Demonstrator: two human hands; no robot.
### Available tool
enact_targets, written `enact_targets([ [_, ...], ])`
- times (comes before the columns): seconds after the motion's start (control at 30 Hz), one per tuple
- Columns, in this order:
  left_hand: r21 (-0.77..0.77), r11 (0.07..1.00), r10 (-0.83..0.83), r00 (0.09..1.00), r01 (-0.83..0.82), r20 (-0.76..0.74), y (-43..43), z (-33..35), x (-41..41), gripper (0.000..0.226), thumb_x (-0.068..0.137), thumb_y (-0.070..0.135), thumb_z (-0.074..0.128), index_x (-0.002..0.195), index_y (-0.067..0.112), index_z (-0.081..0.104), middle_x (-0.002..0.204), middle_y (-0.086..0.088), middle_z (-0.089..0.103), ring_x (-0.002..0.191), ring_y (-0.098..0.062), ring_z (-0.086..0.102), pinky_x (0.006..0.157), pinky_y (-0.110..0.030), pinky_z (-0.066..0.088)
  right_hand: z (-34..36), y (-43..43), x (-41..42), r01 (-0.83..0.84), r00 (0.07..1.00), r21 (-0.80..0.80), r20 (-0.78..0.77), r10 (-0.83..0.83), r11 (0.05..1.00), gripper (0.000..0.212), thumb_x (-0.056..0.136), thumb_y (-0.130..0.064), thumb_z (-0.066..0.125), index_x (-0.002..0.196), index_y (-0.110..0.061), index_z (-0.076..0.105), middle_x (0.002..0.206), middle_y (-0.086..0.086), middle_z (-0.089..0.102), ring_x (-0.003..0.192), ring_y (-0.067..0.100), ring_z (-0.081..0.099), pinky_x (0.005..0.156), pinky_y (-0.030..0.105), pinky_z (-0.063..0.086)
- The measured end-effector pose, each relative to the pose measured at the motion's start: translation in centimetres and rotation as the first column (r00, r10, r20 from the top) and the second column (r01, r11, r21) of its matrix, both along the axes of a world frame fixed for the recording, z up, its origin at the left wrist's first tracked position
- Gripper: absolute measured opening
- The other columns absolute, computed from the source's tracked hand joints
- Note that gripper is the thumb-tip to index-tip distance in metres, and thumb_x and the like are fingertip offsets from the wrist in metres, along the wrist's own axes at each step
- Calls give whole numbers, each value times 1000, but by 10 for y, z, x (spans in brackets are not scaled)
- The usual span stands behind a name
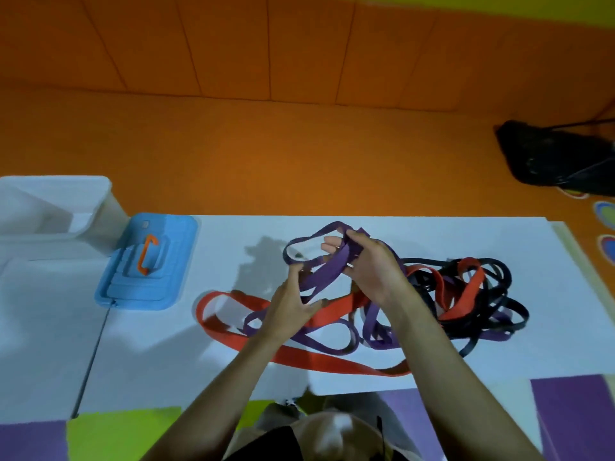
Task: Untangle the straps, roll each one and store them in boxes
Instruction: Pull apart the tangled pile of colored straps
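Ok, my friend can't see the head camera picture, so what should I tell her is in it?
Two bare hands, the left hand and right hand, lift a purple strap out of a tangle with a red strap and black strap on a white table. A blue box lid and a white box sit at the left.

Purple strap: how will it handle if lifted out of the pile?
Probably floppy: the purple strap droops in loose loops from the right hand. Likely to snag and drag, since it crosses the red strap and black strap.
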State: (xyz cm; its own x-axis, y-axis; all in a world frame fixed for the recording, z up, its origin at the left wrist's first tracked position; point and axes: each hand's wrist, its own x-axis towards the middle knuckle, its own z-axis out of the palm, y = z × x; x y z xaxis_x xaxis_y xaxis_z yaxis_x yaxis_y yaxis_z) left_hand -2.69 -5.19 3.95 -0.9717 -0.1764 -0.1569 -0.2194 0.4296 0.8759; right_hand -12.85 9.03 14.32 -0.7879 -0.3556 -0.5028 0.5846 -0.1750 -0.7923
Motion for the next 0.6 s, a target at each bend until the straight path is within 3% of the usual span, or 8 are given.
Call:
enact_targets([
  [0.03,-56,997,-53,997,56,50,-2,-5,-5,46,87,36,83,121,32,52,102,26,66,93,4,69,74,-9,48,5,3,-1,-2,1000,2,17,2,1000,25,106,-19,54,121,-2,64,112,19,77,107,30,74,97,45,57],
  [0.1,-90,988,-120,989,128,91,-5,0,-15,25,95,36,74,110,20,62,87,13,69,84,-10,72,73,-25,54,10,12,-9,-3,1000,30,13,3,1000,21,106,-19,53,112,-3,66,119,22,75,116,33,71,103,45,54],
  [0.2,14,984,-176,984,175,24,-1,35,-32,16,103,35,62,106,24,52,77,1,64,67,-19,63,68,-46,52,15,35,-25,11,1000,126,-12,-9,992,27,105,-35,56,113,-10,65,122,16,73,118,34,68,102,43,51],
  [0.27,44,980,-194,980,196,-52,4,68,-44,24,104,37,61,101,22,43,74,-5,56,62,-23,52,59,-38,42,16,55,-32,-15,1000,266,-19,21,964,48,102,-55,56,116,-11,69,112,9,74,109,30,71,100,43,54],
  [0.33,50,966,-246,962,253,-117,16,104,-61,29,104,39,62,98,22,39,70,4,48,59,-13,44,58,-30,35,15,80,-36,-70,996,427,-16,85,901,67,99,-69,48,117,-11,74,111,5,79,108,26,74,101,44,56],
  [0.43,79,923,-360,917,377,-171,39,149,-87,36,103,44,62,101,16,40,83,-16,55,64,-22,50,63,-45,42,21,110,-37,-14,989,571,-112,95,821,71,97,-74,42,115,-15,75,117,8,77,109,23,72,103,45,54],
  [0.5,105,905,-385,899,412,-211,58,174,-101,38,101,44,65,103,12,45,87,-23,59,66,-29,57,66,-48,49,28,123,-34,124,948,520,-313,53,845,62,95,-75,44,127,-28,69,133,-4,69,123,16,64,112,50,48],
  [0.6,220,899,-316,908,379,-274,91,206,-124,35,100,36,70,101,5,54,78,-14,58,59,-16,60,58,-36,53,41,135,-33,123,853,356,-515,85,926,56,90,-81,46,143,-62,39,155,-28,41,149,5,37,122,43,32],
])
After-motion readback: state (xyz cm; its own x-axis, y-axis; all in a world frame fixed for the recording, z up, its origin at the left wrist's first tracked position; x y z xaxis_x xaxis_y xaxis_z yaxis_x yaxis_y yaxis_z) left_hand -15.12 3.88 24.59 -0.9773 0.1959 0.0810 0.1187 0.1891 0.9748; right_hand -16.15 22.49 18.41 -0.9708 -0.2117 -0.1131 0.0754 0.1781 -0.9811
